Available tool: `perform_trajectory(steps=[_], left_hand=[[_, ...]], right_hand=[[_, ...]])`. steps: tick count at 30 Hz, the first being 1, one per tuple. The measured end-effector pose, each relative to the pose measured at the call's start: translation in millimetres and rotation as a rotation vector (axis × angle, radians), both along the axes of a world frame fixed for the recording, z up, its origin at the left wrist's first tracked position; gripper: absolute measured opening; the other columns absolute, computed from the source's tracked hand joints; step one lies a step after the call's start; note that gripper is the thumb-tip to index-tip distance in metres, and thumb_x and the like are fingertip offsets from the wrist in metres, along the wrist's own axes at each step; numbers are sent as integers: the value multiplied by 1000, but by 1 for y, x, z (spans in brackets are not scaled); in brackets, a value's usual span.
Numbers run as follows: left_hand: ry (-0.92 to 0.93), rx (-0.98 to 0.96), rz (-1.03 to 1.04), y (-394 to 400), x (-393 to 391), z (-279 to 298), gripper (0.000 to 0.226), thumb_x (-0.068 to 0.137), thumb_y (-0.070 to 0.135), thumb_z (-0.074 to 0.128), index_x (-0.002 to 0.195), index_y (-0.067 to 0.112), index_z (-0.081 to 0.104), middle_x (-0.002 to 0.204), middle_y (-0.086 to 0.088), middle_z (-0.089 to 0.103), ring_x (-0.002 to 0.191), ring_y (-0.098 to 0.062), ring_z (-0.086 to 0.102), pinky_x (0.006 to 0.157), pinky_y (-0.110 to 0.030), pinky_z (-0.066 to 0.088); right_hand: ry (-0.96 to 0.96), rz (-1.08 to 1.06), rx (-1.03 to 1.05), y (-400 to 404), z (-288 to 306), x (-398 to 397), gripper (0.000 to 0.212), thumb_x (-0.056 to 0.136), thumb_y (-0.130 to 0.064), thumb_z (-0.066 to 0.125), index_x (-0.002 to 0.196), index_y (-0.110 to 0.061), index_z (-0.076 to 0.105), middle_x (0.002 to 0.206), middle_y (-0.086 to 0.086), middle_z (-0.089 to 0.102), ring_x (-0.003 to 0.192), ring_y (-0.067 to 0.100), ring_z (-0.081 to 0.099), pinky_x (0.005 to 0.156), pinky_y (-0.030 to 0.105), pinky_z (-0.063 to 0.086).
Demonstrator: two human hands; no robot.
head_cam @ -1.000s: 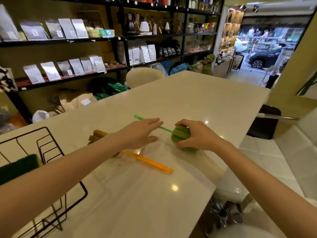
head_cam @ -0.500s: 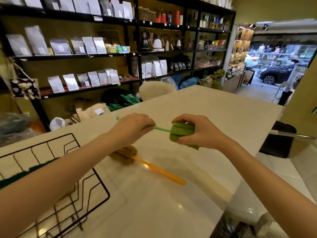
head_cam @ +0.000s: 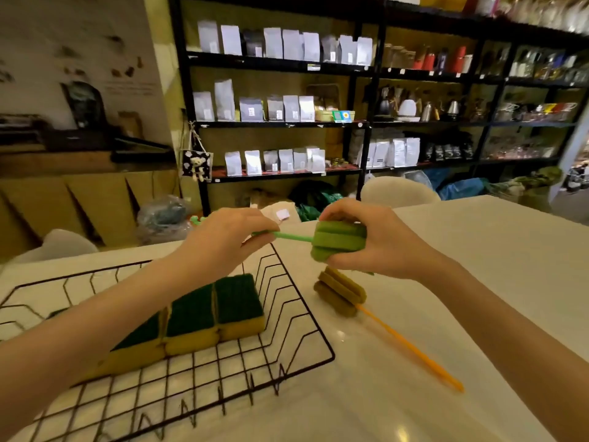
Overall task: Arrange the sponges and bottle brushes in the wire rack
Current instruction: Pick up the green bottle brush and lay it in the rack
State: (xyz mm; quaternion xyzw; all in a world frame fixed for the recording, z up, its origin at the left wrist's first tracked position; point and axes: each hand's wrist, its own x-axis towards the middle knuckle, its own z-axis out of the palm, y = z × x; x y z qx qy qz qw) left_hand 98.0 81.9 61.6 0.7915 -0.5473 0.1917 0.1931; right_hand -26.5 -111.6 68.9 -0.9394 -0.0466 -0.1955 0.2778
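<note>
Green bottle brush: held in the air above the far right corner of the rack, long axis roughly level, foam head to the right, handle running left
Left hand: fingers closed round the green handle, whose tip pokes out on its far side
Right hand: curled over the green foam head, gripping it
Orange bottle brush: one, lying on the table just right of the rack, brownish foam head toward the far left, orange handle pointing near right
Sponges: three, yellow with dark green tops, side by side in a row inside the rack
Wire rack: one, black, on the table's left part
Brush count: two
</note>
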Motion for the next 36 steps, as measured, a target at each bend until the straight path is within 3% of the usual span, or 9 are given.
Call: perform_trajectory(steps=[6,12,17,27,31,36], left_hand=[[65,46,173,76,-1,-4,24,84,19,58,106,16,67,95,-4,72,80,-15,64,74,-32,55],[156,163,353,131,-3,-24,28,84,28,58,111,24,64,105,5,71,85,-1,56,79,-17,45],[278,290,439,161,-6,-41,27,85,31,57,112,27,64,102,7,71,82,-4,60,79,-21,50],[316,599,373,171,-3,-70,28,90,27,50,115,22,60,107,2,65,93,-11,59,89,-28,51],[328,645,338,167,3,-73,28,91,22,49,117,21,59,107,-1,67,95,-15,61,90,-34,51],[361,664,269,159,7,-79,31,91,15,50,121,19,57,111,-3,66,98,-15,61,92,-30,51]], right_hand=[[44,190,-53,52,-9,42,49,70,-29,76,111,-32,50,106,-10,57,95,9,55,75,18,50],[125,355,-126,99,-26,69,45,70,-32,74,109,-33,51,107,-8,57,95,11,54,78,27,54],[215,439,-236,128,-43,82,42,72,-36,72,109,-27,53,106,-5,60,92,12,55,79,32,53],[428,472,-476,149,-66,90,49,71,-50,68,110,-25,51,105,-4,51,93,13,49,76,26,47],[458,446,-518,147,-67,92,51,70,-50,69,111,-26,51,103,-6,52,91,11,47,71,21,43],[469,403,-559,143,-65,92,55,68,-48,72,113,-30,45,95,-11,47,85,10,45,61,17,35]])
